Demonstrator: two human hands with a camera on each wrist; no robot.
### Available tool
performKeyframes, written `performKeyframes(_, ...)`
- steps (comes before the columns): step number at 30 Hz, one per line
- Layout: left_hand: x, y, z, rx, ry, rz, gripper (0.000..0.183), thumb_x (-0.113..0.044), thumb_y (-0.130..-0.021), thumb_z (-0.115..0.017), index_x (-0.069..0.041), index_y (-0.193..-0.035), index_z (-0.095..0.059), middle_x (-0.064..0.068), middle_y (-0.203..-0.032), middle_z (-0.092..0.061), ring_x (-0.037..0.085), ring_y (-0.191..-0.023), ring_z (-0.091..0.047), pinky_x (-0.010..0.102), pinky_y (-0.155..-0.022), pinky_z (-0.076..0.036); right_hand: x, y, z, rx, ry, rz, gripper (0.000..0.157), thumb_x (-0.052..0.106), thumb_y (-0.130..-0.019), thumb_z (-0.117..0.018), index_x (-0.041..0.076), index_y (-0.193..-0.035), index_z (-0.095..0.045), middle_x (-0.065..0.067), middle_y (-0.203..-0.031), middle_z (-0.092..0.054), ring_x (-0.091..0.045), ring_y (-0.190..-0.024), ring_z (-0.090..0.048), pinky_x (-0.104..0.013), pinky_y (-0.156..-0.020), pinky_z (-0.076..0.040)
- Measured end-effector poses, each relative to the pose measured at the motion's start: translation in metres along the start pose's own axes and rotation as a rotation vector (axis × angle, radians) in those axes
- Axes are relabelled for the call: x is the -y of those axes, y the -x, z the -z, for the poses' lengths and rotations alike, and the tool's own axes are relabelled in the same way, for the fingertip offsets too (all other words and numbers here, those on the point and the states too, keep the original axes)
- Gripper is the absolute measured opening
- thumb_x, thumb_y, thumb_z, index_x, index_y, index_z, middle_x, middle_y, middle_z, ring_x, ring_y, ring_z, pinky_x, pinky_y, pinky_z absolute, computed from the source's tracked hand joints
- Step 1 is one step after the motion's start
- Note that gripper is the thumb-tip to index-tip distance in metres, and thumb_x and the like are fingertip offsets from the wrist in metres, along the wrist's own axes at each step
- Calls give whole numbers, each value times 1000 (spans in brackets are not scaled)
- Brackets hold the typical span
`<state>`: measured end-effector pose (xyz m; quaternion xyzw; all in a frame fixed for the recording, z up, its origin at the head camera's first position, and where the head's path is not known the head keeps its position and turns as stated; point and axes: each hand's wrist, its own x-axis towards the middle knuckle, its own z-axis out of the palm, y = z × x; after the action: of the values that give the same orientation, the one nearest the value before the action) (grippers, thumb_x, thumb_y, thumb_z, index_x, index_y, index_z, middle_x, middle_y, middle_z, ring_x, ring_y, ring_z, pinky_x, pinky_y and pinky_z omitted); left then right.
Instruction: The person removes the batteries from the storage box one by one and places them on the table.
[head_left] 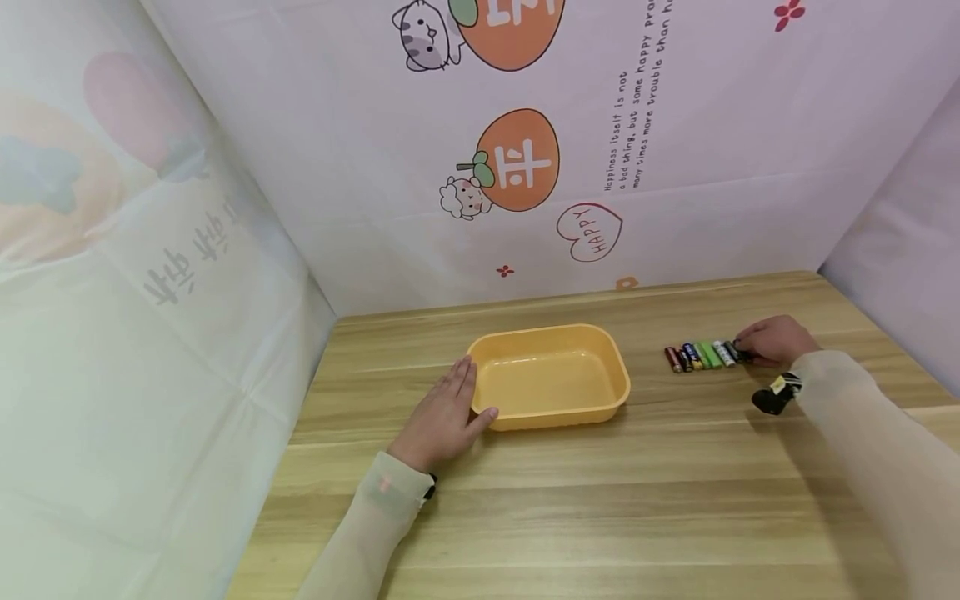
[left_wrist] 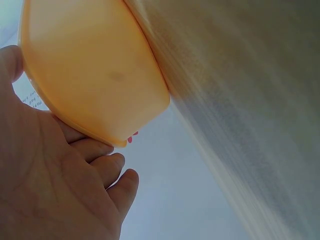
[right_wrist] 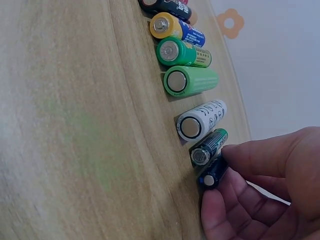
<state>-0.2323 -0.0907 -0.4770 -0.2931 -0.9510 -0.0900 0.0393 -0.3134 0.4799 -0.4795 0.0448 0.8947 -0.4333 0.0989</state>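
Note:
A yellow plastic tray (head_left: 551, 417) sits on the wooden table. My left hand (head_left: 442, 417) rests against its left end, fingers lying along the rim and thumb at the front corner; in the left wrist view the fingertips touch the rim from outside. To the right of the tray, several batteries (head_left: 705, 356) lie side by side in a row. At the right end of this row my right hand (head_left: 776, 340) pinches a small dark blue battery (right_wrist: 214, 172) between thumb and fingers. Right beside it lies a dark battery with a green end (right_wrist: 210, 146), then a white battery (right_wrist: 205, 119).
The wooden table (head_left: 570, 508) ends at a white printed cloth (head_left: 375, 208) hung behind it. More cloth hangs at the left and right sides. A black camera (head_left: 772, 398) is strapped at the right wrist, below the cream sleeve.

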Motion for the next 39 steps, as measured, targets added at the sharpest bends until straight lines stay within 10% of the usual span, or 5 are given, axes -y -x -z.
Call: performKeyframes(39, -2, 1, 1, -9, 8, 1, 87, -63, -100, -24, 6, -152, -16, 19, -159, -12, 27, -147, -8, 41, -116, -16, -9, 6, -3, -52, -96, -17, 46, 14, -93, -59, -24, -118, -53, -2, -82, -68, -11, -70, -64, -29, -67, -57)
